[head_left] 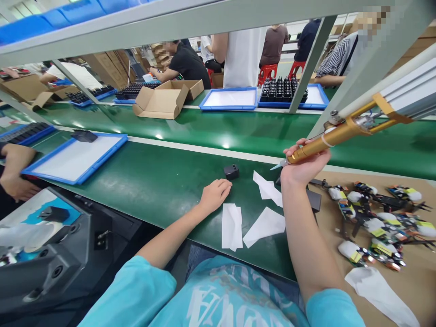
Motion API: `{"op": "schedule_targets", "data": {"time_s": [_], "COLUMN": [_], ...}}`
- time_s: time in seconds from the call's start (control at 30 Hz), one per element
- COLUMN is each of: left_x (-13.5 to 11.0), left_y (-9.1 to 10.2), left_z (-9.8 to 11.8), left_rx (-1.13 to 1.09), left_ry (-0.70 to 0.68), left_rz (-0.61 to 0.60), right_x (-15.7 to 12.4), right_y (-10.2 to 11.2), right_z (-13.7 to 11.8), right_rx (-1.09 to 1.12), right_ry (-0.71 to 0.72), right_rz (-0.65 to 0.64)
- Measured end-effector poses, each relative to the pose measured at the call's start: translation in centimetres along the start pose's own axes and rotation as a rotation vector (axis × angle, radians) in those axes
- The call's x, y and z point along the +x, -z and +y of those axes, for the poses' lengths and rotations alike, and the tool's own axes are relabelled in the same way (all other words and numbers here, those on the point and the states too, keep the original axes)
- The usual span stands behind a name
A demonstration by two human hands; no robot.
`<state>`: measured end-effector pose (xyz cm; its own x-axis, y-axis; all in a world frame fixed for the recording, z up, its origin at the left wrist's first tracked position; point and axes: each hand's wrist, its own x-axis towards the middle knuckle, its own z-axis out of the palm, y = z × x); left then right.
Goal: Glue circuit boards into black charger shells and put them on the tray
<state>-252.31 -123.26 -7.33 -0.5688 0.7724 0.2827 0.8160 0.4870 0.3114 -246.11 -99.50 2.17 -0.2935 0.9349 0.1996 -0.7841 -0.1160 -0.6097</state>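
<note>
My right hand (308,165) is wrapped round the gold barrel of a glue dispenser (316,146), whose pale tapered nozzle points down to the left. On the green bench, my left hand (215,194) lies with loosely bent fingers and nothing visible in them. Its fingertips are close to a small black power adapter (231,171); whether they touch it I cannot tell. Crumpled white paper pieces (232,226) lie between my arms. Behind my right forearm, a black housing (313,200) is partly hidden.
Several circuit boards (381,222) with white and yellow parts lie on cardboard at the right. A blue-rimmed tray (80,179) stands at the left, near another person's hand (20,184). A black machine (68,254) fills the lower left. A grey shelf beam (170,28) crosses overhead.
</note>
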Motion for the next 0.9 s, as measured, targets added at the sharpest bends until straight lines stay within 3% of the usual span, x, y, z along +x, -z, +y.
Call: {"op": "schedule_targets", "data": {"time_s": [0.2,0.4,0.57,0.67,0.8,0.9], "left_x": [0.4,2.1,1.8,1.6,1.3,0.9], "left_y": [1.0,4.4,4.0,3.8,4.5,5.0], "left_z": [-0.4,-4.0,-4.8,-4.7,-4.3,-3.9], "left_rx": [0.265,0.352,0.372,0.377,0.372,0.395], "left_ry": [-0.017,0.206,0.164,0.162,0.142,0.199], "left_rz": [-0.169,0.090,-0.093,-0.032,-0.106,-0.007], "right_x": [-0.1,-0.1,0.0,0.0,0.1,0.2], "right_y": [0.0,-0.1,0.0,0.1,0.2,0.2], "right_z": [0.0,-0.1,-0.2,-0.2,-0.2,-0.1], "right_rx": [0.023,0.017,0.049,0.050,0.044,0.028], "right_ry": [0.022,-0.011,-0.006,0.002,-0.001,0.004], "right_rz": [-0.015,0.004,-0.007,-0.022,-0.004,-0.009]}}
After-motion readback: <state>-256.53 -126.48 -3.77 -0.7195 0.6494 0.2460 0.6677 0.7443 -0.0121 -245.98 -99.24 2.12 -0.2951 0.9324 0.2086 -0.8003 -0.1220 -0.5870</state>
